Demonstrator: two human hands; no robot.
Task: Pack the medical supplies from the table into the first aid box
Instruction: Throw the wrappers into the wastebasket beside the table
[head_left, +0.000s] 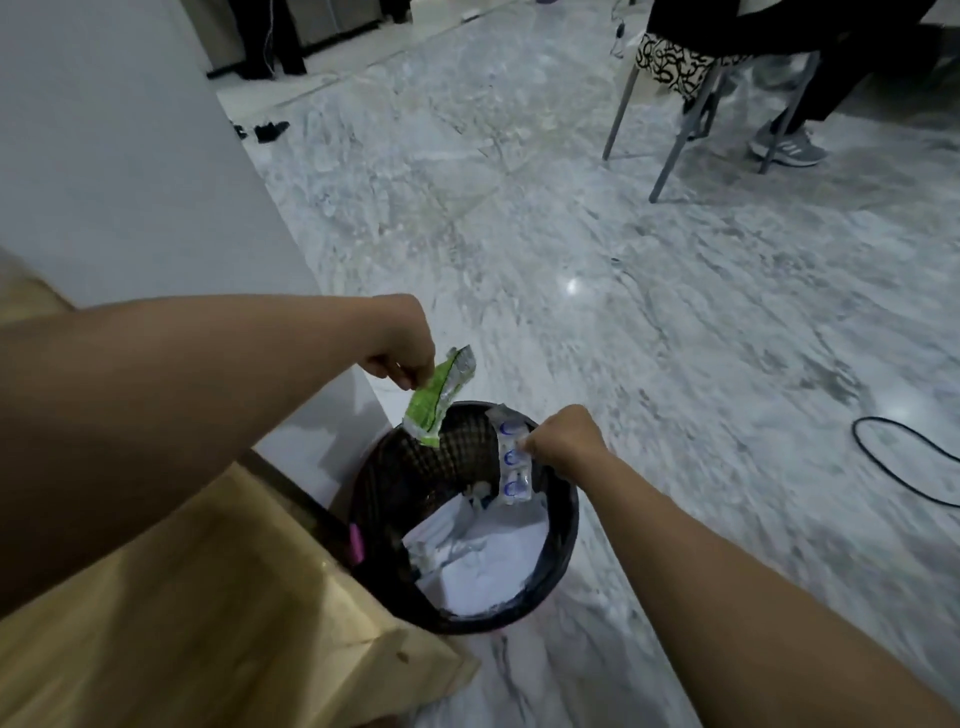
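Your left hand (400, 358) is pinched closed on a crumpled green-and-silver foil wrapper (441, 397), which hangs over the far-left rim of the round black mesh waste bin (563, 519). Your right hand (563, 439) is closed on a white strip of sealed packets with blue ring marks (511, 460), dangling just inside the bin's far-right rim. Inside the bin: crumpled white paper and wrappers (483, 556), filling the lower part. Judgement: this is clean-up of packaging waste, so it sits to the side of packing proper. Neither the first aid box nor any supplies on a counter are in view, so progress cannot be read here. Edges: the bin stands on the grey marbled floor (675, 312), close against the pale wooden counter corner (234, 597) on your left and a white wall panel (130, 156) behind. Open floor lies right and ahead; a black cable (893, 462) loops well apart to the right.
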